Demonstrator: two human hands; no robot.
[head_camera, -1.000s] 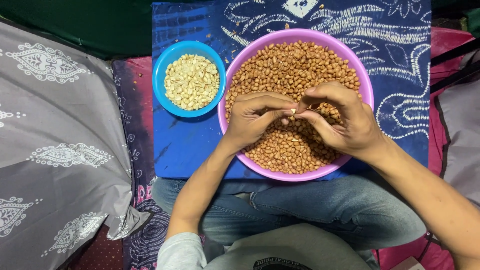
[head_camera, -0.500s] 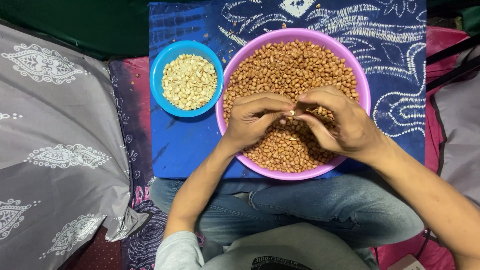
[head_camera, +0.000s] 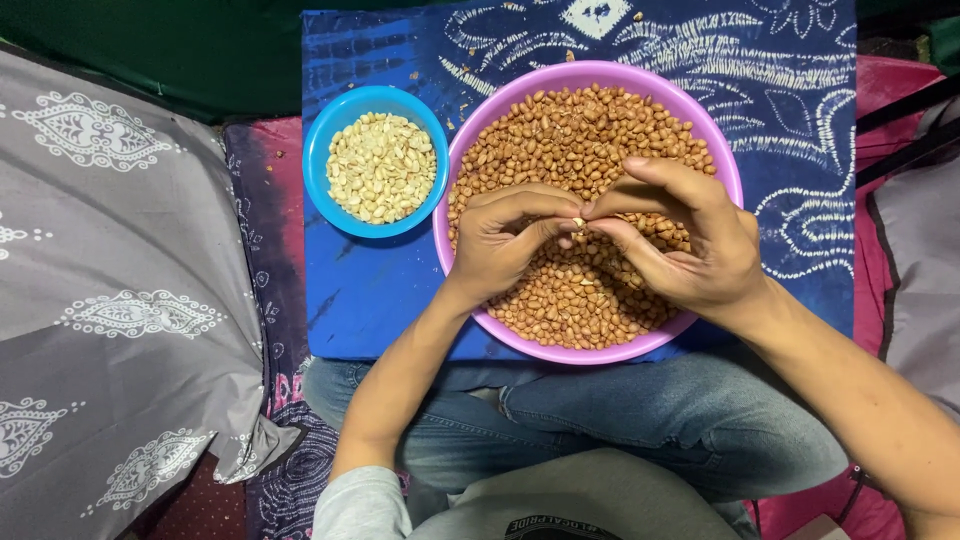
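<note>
**Fingertips of both hands meet on one peanut above the purple bowl**

Fingertips (head_camera: 566, 222) of the left hand (head_camera: 500, 245) and of the right hand (head_camera: 690, 245) come together over the middle of the large round purple plastic bowl (head_camera: 470, 150). Between them they pinch one small pale peanut (head_camera: 578, 223); the thumb and first fingers of each hand are pressed on it from both sides, and the other fingers are curled loosely. The peanut is held just above the heap of brown unpeeled peanuts (head_camera: 580, 140) that fills the bowl nearly to the rim.

Both hands cover the middle and lower part of the heap, so the nuts under the palms are hidden. Just beside the purple bowl, on its left and almost touching it, stands a smaller round blue plastic bowl (head_camera: 318, 180) with pale peeled peanuts (head_camera: 380, 165) inside (a flat layer, not a heap).

Both bowls stand on a blue cloth with white patterns (head_camera: 800, 120), spread in front of the person's knees in blue jeans (head_camera: 640, 420). A few small crumbs lie on the cloth near the bowls. On the far left lies a grey pillow with white ornaments (head_camera: 120, 300), well apart from the hands. Red fabric (head_camera: 880, 260) shows at the right edge. No package or sign is near the bowls.
</note>
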